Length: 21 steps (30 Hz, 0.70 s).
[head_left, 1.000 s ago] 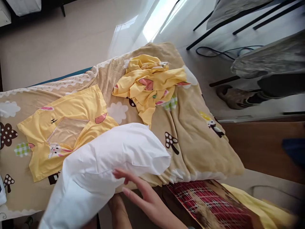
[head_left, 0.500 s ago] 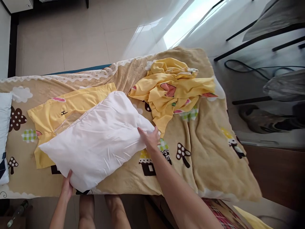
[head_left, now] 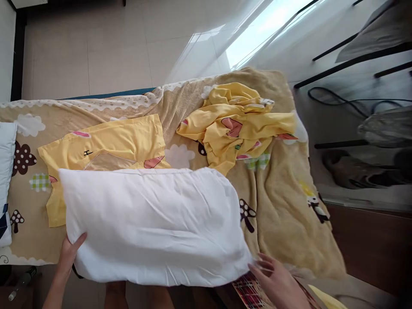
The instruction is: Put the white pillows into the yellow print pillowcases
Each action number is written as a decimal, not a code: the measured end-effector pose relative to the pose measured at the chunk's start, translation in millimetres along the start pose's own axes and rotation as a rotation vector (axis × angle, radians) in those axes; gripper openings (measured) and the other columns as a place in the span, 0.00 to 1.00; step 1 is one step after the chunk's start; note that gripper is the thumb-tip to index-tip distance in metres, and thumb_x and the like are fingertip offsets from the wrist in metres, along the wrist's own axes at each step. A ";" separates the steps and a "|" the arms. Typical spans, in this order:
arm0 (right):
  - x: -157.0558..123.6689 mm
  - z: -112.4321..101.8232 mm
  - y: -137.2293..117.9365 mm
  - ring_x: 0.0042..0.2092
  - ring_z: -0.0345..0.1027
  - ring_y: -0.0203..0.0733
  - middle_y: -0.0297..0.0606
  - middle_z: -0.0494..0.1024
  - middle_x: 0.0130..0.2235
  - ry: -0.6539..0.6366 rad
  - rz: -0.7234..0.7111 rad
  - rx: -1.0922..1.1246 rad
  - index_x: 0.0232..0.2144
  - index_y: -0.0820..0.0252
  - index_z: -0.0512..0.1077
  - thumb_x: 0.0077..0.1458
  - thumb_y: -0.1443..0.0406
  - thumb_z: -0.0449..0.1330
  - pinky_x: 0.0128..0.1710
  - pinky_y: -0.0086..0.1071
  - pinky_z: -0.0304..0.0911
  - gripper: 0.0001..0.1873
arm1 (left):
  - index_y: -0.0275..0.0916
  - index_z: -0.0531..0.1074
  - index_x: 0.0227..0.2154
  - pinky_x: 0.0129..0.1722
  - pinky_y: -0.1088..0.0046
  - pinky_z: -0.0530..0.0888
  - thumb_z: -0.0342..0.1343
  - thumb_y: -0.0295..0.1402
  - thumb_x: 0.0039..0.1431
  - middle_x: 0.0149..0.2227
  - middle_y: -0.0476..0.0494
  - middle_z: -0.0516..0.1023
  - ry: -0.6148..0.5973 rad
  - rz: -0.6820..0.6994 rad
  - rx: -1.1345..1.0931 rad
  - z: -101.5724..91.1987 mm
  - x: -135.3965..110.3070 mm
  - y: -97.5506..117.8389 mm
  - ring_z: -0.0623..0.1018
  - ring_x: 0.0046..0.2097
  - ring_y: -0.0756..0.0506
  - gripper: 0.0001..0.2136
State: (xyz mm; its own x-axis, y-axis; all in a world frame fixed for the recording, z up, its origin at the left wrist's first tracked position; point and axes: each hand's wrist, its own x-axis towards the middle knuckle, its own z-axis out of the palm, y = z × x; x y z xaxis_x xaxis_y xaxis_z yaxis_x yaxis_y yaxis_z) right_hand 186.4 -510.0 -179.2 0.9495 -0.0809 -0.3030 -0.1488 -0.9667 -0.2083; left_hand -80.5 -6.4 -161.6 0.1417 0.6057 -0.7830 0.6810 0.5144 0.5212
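A plain white pillow spans the front of the bed, its near edge sticking out over my legs. My left hand grips its lower left side, thumb on top. At the lower right corner is my right hand, slightly blurred, thumb and fingers around the corner tip. Partly covered by the pillow, a yellow pillowcase with pink patches lies spread out behind it, showing an opening along its middle. To the right, a crumpled yellow cloth with similar patches lies in a heap.
A beige patterned blanket covers the bed. At the left edge is folded white bedding. Dark-legged furniture, a cable and shoes stand on the right. A bottle is at the lower left.
The pillow has turned level and come toward me, uncovering more of the yellow pillowcase. My right hand has moved down and right with its corner; my left hand has shifted slightly left.
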 end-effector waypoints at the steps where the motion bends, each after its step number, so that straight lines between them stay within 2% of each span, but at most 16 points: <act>1: -6.5 5.8 -14.5 0.40 0.75 0.67 0.53 0.78 0.32 0.039 -0.028 0.003 0.42 0.44 0.76 0.48 0.49 0.51 0.37 0.58 0.70 0.23 | 0.39 0.72 0.51 0.58 0.50 0.71 0.73 0.48 0.34 0.51 0.33 0.79 0.001 0.036 0.036 1.5 5.8 -12.2 0.76 0.56 0.31 0.38; 3: -15.6 24.0 -67.2 0.49 0.73 0.65 0.56 0.78 0.43 0.058 -0.177 0.087 0.48 0.51 0.73 0.53 0.50 0.50 0.48 0.59 0.68 0.25 | 0.41 0.70 0.52 0.62 0.52 0.67 0.73 0.51 0.31 0.55 0.32 0.76 0.021 0.084 0.068 4.4 14.6 -45.2 0.71 0.61 0.30 0.41; 4: -18.1 35.3 -103.3 0.51 0.72 0.61 0.53 0.78 0.47 -0.014 -0.306 0.182 0.51 0.53 0.71 0.56 0.52 0.50 0.52 0.57 0.67 0.24 | 0.41 0.70 0.51 0.63 0.52 0.65 0.73 0.52 0.31 0.56 0.31 0.75 0.048 0.074 0.078 4.5 16.6 -64.1 0.69 0.63 0.30 0.41; 6: -18.7 59.6 -187.1 0.54 0.71 0.54 0.50 0.77 0.51 -0.170 -0.542 0.330 0.53 0.55 0.69 0.60 0.57 0.50 0.54 0.51 0.66 0.22 | 0.41 0.71 0.47 0.64 0.50 0.63 0.70 0.55 0.34 0.58 0.30 0.73 0.134 -0.045 0.100 1.5 15.6 -99.8 0.65 0.65 0.29 0.37; 8: -14.0 83.3 -273.8 0.61 0.65 0.50 0.48 0.73 0.58 -0.313 -0.749 0.384 0.58 0.55 0.66 0.63 0.61 0.49 0.59 0.49 0.60 0.22 | 0.43 0.71 0.44 0.61 0.44 0.64 0.65 0.57 0.41 0.59 0.31 0.71 0.230 -0.251 0.071 -3.0 10.4 -123.9 0.64 0.65 0.27 0.31; 10: -8.0 103.6 -348.9 0.66 0.57 0.50 0.50 0.68 0.63 -0.440 -0.830 0.326 0.63 0.58 0.60 0.65 0.58 0.50 0.63 0.50 0.52 0.26 | 0.46 0.72 0.41 0.55 0.44 0.70 0.59 0.58 0.48 0.58 0.33 0.72 0.280 -0.456 -0.072 -3.5 5.4 -129.7 0.68 0.63 0.28 0.25; 12: -7.2 118.1 -400.5 0.63 0.60 0.56 0.56 0.69 0.60 -0.648 -0.827 0.192 0.67 0.61 0.53 0.65 0.51 0.51 0.61 0.53 0.52 0.35 | 0.47 0.72 0.38 0.50 0.51 0.75 0.55 0.58 0.52 0.53 0.35 0.76 0.252 -0.541 -0.282 3.7 4.3 -117.0 0.74 0.58 0.31 0.21; 14: -17.3 124.2 -422.5 0.57 0.66 0.62 0.60 0.72 0.56 -0.799 -0.862 0.103 0.69 0.61 0.49 0.58 0.43 0.55 0.56 0.56 0.56 0.46 | 0.47 0.73 0.37 0.49 0.55 0.76 0.52 0.59 0.53 0.48 0.36 0.79 0.180 -0.461 -0.445 18.9 7.0 -91.8 0.77 0.55 0.34 0.22; 16: -39.5 120.3 -416.0 0.55 0.67 0.66 0.63 0.72 0.55 -0.842 -0.999 0.092 0.70 0.59 0.46 0.49 0.37 0.61 0.53 0.57 0.58 0.57 | 0.45 0.75 0.41 0.52 0.55 0.76 0.55 0.58 0.51 0.48 0.38 0.80 0.094 -0.294 -0.491 38.3 10.8 -62.7 0.77 0.56 0.34 0.24; 18: -69.7 108.0 -388.8 0.60 0.60 0.72 0.66 0.65 0.60 -0.811 -1.166 0.112 0.71 0.58 0.42 0.40 0.35 0.64 0.56 0.60 0.55 0.67 | 0.44 0.75 0.47 0.54 0.54 0.75 0.60 0.55 0.47 0.51 0.38 0.80 0.046 -0.159 -0.454 56.5 12.0 -37.1 0.75 0.57 0.33 0.27; 21: -115.9 87.1 -334.1 0.67 0.43 0.79 0.72 0.50 0.67 -0.741 -1.307 0.081 0.71 0.61 0.37 0.32 0.38 0.71 0.61 0.66 0.44 0.76 | 0.42 0.75 0.48 0.57 0.56 0.73 0.65 0.52 0.40 0.51 0.37 0.80 0.080 -0.020 -0.340 72.7 2.7 -13.6 0.75 0.57 0.33 0.32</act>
State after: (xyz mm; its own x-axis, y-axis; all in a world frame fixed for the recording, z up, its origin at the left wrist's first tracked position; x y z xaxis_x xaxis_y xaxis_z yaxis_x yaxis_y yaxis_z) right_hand 102.1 -156.5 -155.4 0.0743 0.9651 -0.2513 0.6309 -0.2406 -0.7376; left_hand -37.1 -55.8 -195.5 0.0648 0.6324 -0.7719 0.4028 0.6912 0.6000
